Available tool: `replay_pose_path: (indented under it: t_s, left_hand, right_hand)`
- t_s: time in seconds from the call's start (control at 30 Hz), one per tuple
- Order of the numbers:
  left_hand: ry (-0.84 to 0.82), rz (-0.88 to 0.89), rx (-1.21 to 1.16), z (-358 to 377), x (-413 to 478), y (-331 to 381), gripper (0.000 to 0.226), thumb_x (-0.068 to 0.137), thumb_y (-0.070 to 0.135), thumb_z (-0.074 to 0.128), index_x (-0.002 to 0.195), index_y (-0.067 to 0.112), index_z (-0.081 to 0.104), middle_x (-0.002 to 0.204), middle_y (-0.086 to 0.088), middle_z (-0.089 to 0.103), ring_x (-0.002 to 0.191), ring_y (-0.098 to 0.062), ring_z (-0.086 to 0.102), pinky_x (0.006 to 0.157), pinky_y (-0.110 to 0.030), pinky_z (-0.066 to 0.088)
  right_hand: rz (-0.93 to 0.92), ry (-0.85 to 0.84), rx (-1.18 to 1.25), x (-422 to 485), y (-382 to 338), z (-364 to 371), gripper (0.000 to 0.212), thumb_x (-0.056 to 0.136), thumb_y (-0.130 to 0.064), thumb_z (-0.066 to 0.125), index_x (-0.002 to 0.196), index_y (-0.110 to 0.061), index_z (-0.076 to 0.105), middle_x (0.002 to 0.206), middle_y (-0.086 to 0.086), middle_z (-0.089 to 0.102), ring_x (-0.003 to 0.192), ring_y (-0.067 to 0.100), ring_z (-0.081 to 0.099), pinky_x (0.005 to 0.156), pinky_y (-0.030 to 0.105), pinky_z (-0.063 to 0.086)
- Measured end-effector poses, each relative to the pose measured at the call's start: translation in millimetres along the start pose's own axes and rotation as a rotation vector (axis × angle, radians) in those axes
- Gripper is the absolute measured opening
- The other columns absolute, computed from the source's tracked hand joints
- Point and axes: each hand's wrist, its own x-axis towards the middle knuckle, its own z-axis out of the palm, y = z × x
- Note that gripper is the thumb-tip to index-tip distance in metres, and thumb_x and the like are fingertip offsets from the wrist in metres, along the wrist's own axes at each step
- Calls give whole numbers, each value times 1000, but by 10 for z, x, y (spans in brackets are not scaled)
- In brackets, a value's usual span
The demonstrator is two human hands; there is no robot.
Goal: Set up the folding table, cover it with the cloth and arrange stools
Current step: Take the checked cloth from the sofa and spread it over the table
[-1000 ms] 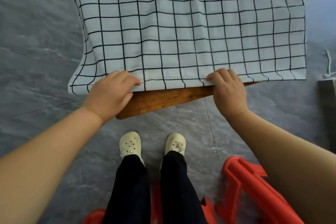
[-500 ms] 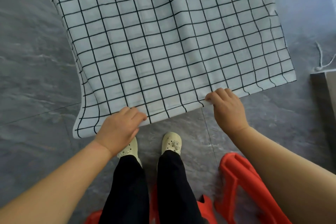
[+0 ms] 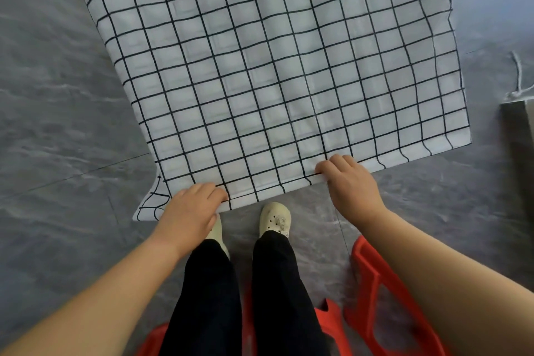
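Cloth (image 3: pixel 274 66) in left hand (image 3: pixel 189 215), right hand (image 3: pixel 351 186)

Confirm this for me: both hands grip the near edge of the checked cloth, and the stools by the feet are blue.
Not quite: the stools are red, not blue, as the head view shows. The rest holds: the left hand and right hand grip the near edge of the checked cloth.

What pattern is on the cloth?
White cloth with a black grid of squares, seen in the head view.
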Motion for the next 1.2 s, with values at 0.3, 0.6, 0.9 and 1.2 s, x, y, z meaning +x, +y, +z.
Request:
replay_pose_path:
  t_s: [0.3,0.6,0.9,1.2]
  left_hand:
    - [-44,-1,11,105,-96,71,67,50,6,82,110,18,55,93,0,62,80,-24,62,66,-34,52]
    - [92,57,121,-207,261,36,68,83,54,40,142,20,35,133,-8,43,116,-26,39,99,-41,26]
    - [-18,-313,100,-662,1114,23,78,78,45,66,143,23,29,139,-7,34,124,-29,32,93,-45,42]
    - [-112,-438,48,-770,1297,133,82,73,41,75,137,25,28,133,-4,30,120,-28,30,90,-41,44]
  right_hand:
    - [2,-2,36,-113,5,75,46,58,15,64,99,-7,62,83,7,60,72,31,56,50,32,42]
    - [-318,-269,47,188,30,-157,60,76,-26,65,132,-16,47,139,8,43,127,27,37,101,40,35]
    - [255,-178,-86,1143,396,-512,82,80,-52,63,146,-27,23,153,13,16,139,35,15,106,53,30]
    - [357,-316,-82,1304,280,-620,85,82,-50,63,145,-26,11,153,11,7,140,34,6,107,47,29]
